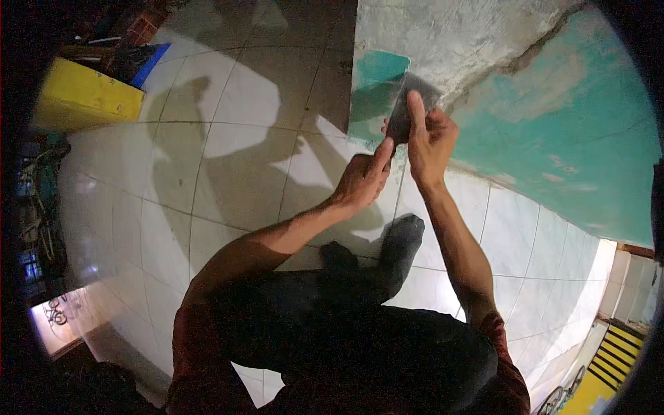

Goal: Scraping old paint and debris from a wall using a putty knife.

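A flat, dark grey, rectangular tool [402,122], which looks like a scraper, is held out in front of the lower wall. My left hand [363,176] is closed around its narrow near end, with the thumb along the top. On the tool's flat face rests the thumb of my right hand [433,135], while the fingers curl at its right side. Behind the tool, the wall [560,150] carries green paint with worn pale patches. Bare grey plaster [436,36] borders the paint along a rough, cracked edge. Whether the tool touches the wall, I cannot tell.
White floor tiles [238,109] spread beneath me, crossed by shadows. My dark-covered foot [404,233] stands near the wall's base. A yellow box-like object [88,93] with a blue panel [150,65] stands at upper left. A yellow striped surface [612,358] shows at lower right.
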### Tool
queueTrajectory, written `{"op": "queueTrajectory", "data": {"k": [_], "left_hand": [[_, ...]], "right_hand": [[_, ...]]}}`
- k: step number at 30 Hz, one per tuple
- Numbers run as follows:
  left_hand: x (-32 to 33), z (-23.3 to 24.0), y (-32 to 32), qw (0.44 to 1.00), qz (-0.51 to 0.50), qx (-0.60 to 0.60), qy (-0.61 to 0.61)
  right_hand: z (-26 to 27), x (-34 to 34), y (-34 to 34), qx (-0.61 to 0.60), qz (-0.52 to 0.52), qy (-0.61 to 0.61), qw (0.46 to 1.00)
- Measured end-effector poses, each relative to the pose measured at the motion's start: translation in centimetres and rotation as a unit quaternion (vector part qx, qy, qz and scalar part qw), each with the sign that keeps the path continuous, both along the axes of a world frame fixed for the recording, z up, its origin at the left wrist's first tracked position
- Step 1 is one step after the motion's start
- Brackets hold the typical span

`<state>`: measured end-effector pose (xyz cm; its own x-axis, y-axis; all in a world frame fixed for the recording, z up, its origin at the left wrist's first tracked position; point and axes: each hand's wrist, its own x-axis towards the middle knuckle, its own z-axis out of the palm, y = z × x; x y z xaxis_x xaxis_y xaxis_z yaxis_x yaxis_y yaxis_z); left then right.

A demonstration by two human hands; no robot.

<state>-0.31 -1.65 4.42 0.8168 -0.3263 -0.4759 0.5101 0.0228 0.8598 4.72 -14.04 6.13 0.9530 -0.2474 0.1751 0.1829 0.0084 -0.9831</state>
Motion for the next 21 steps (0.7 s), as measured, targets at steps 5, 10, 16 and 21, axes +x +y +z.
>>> {"op": "queueTrajectory", "data": {"k": [5, 10, 16, 21], "left_hand": [[0.6, 0.3, -0.1, 0.998, 0.024, 0.049, -0.037], [-0.1, -0.2, -0.3, 0.999, -0.002, 0.039, 0.009], [0.6, 0.6, -0.4, 0.997, 0.002, 0.043, -0.056], [0.3, 0.0, -0.5, 0.999, 0.035, 0.030, -0.029]], "right_hand": [[2.6, -0.2, 1.1, 0.039, 0.005, 0.007, 0.999], [1.0, -0.7, 0.5, 0.010, -0.007, -0.013, 1.000], [0.6, -0.2, -0.5, -0.055, -0.022, -0.010, 0.998], [-0.5, 0.7, -0.4, -0.039, -0.011, -0.002, 0.999]]}}
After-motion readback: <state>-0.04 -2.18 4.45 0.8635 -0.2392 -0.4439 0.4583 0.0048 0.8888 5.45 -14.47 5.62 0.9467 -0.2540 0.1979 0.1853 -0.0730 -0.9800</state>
